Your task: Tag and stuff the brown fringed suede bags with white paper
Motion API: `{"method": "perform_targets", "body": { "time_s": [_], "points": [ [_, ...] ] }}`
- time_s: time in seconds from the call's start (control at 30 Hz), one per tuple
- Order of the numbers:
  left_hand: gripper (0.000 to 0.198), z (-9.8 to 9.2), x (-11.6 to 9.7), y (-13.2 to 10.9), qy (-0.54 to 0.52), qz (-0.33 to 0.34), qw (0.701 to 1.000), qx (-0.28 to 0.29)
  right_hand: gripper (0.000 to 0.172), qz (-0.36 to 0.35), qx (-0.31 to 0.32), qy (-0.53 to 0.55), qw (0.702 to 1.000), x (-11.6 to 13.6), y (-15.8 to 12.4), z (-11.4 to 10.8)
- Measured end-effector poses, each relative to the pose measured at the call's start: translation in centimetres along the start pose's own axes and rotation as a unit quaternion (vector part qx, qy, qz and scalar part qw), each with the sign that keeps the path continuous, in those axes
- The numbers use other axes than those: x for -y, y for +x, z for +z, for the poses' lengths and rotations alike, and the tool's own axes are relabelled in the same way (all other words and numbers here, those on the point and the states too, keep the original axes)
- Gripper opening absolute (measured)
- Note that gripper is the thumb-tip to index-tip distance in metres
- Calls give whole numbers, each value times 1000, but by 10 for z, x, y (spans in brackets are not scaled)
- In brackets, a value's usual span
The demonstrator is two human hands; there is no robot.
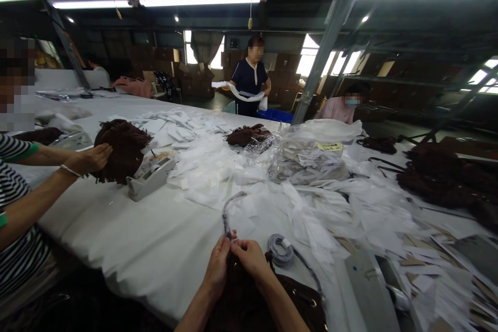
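My left hand (217, 263) is closed on a bag strap wrapped in greyish film (226, 212), whose free end sticks up and bends to the right. Pressed against it, the fingers of my right hand (251, 258) pinch at the lower part of the same strap. The exact spot under the fingertips is hidden. Beneath both hands lies a dark brown bag (238, 303) with metal eyelets, partly covered by my forearms. Just right of my right hand, a coiled grey wrapped strap (277, 254) with a white band rests on the table.
A tape dispenser (369, 288) stands at the lower right. Loose white tissue sheets (210, 166) and a clear plastic bag of papers (311, 158) cover the table's middle. At left, a co-worker's hand (101, 156) holds a brown fringed bag (120, 150) beside another tape dispenser (151, 179).
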State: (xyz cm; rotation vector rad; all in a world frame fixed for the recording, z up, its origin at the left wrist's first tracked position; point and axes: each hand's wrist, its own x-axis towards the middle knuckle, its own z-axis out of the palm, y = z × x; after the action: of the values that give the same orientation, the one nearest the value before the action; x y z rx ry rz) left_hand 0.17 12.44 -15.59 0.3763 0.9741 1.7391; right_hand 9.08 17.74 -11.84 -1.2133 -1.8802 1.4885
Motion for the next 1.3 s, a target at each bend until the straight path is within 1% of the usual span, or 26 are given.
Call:
{"method": "perform_targets", "body": {
  "time_s": [0.1,0.17,0.23,0.3,0.4,0.57,0.63,0.73,0.83,0.87,0.93,1.0,1.03,1.07,1.1,1.17,1.23,1.3],
  "points": [
    [52,-1,2,1,52,22,998,8,31,17,16,-5,1000,-1,3,1],
    [51,-2,4,2,68,23,997,18,30,20,10,-23,999,-1,5,4],
    [51,-2,5,2,68,20,997,20,28,20,-8,-53,998,-2,6,6],
    [52,-3,7,4,62,17,998,15,23,21,-40,-96,994,-4,7,8],
    [53,-5,10,6,55,13,998,9,16,28,-89,-164,982,-6,5,9],
    [52,-7,14,6,67,15,998,9,16,36,-111,-229,966,-9,-2,12],
    [51,-7,13,5,99,26,995,14,16,35,-127,-222,966,-11,-2,11],
    [48,-5,9,0,188,66,980,22,20,39,-137,-114,983,-16,2,2],
    [43,0,6,-7,297,118,946,51,29,47,-138,-26,989,-14,7,-16],
    [41,3,5,-9,327,137,932,69,35,50,-128,7,991,-11,8,-21],
    [39,6,4,-13,372,181,904,112,42,73,-72,110,989,-3,9,-28],
    [39,6,5,-16,401,216,878,148,41,99,-6,224,970,6,10,-31],
    [39,5,5,-16,413,223,869,158,39,108,11,271,957,10,10,-31],
    [39,3,6,-16,426,223,862,161,38,110,12,301,947,13,11,-31],
    [38,0,8,-16,438,216,858,156,36,107,1,328,938,15,11,-32],
    [36,-6,10,-15,457,192,859,129,36,92,-31,384,918,17,13,-35],
    [38,-11,10,-13,461,168,866,98,37,70,-68,435,895,16,15,-42],
    [39,-13,8,-10,447,133,880,90,40,45,-108,485,867,16,15,-52]
  ]
}}
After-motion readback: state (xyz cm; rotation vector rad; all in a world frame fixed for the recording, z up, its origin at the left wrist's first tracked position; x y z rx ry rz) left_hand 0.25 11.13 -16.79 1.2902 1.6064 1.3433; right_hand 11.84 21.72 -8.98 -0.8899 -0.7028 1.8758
